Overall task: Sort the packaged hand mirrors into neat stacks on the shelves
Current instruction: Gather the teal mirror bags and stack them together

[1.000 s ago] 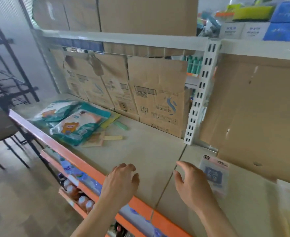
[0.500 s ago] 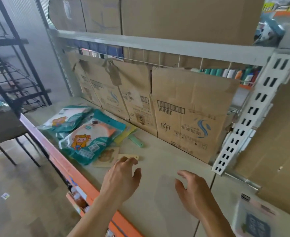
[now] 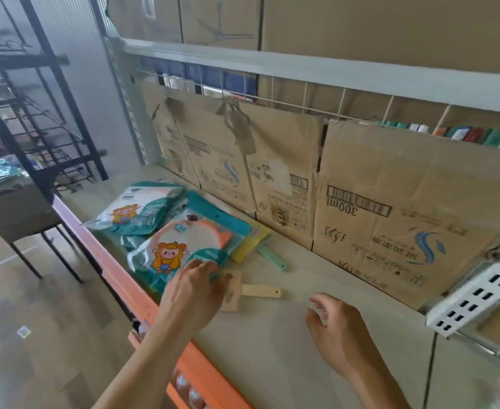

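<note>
The sorting looked barely begun. At centre left of the frame the mirrors lay in a loose heap on the shelf [image 3: 272,364]. A front teal packet [image 3: 184,246] with a cartoon girl lay crookedly over a rear teal packet [image 3: 136,211]. A yellow mirror [image 3: 250,242] poked out from under the front one, and a green-handled mirror [image 3: 272,257] stuck out to its right. A beige mirror [image 3: 233,290] lay at the heap's near edge, its handle pointing right. Nothing there formed a squared stack.

The left hand [image 3: 191,293] had its fingers bent down onto the near corner of the front teal packet, just beside the beige mirror. Whether it pinched the packet or only touched it could not be told. The right hand [image 3: 336,335] hovered over bare shelf at lower centre right, fingers loosely curled, holding nothing. Cardboard sheets [image 3: 390,225] lined the back of the shelf.

By this view, the gathering, aligning and stacking were all left to do.
</note>
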The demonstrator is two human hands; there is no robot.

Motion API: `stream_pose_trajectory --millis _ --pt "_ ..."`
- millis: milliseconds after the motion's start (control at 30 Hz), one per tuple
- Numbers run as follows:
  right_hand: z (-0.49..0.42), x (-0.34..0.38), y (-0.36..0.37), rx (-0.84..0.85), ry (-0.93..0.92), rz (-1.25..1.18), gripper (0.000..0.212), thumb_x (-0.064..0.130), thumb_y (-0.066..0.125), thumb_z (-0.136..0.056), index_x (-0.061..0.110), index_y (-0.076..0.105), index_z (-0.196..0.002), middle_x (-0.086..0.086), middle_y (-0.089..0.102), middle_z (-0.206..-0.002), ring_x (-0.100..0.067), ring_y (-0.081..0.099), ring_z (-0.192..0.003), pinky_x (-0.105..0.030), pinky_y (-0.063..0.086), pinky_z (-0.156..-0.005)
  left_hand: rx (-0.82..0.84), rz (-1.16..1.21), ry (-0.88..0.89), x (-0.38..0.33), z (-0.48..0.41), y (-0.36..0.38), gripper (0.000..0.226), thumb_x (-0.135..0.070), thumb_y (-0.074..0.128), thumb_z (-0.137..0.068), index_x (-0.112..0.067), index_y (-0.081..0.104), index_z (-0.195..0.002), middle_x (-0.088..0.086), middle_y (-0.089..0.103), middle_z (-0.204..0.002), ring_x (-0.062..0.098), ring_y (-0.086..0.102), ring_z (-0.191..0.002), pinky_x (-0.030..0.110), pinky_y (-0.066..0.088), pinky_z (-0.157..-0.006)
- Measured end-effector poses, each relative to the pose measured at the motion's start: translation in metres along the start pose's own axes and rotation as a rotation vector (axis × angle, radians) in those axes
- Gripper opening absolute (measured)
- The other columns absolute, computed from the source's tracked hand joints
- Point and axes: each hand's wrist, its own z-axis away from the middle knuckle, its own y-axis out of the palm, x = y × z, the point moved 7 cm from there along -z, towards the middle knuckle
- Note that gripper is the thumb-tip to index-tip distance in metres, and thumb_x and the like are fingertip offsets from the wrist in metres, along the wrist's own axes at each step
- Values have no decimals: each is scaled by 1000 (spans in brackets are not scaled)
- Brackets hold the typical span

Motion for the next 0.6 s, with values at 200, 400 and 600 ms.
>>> stream_pose_trajectory --millis 200,400,600 --pt "-16 39 36 -23 11 5 37 29 50 -95 19 52 -131 4 56 -130 -10 50 -121 -14 35 -92 158 -212 -67 74 -54 2 80 -69 41 -85 -38 9 -151 4 10 -160 27 4 -147 56 13 -115" --pt "-36 73 72 -44 52 33 41 30 49 -95 20 50 -134 5 52 -134 -9 47 -124 -17 35 -100 344 -227 -106 119 -82 10 103 -84 42 -71 -39 -6 -150 3 -11 -160 31 -1 -146 57 17 -115" --pt "-50 99 94 -82 69 58 42 32 47 -96 19 47 -137 5 49 -136 -7 45 -125 -15 34 -100 172 -196 -39 128 -100 -8 98 -82 50 -67 -33 21 -147 -2 38 -134 20 37 -118 37 45 -88"
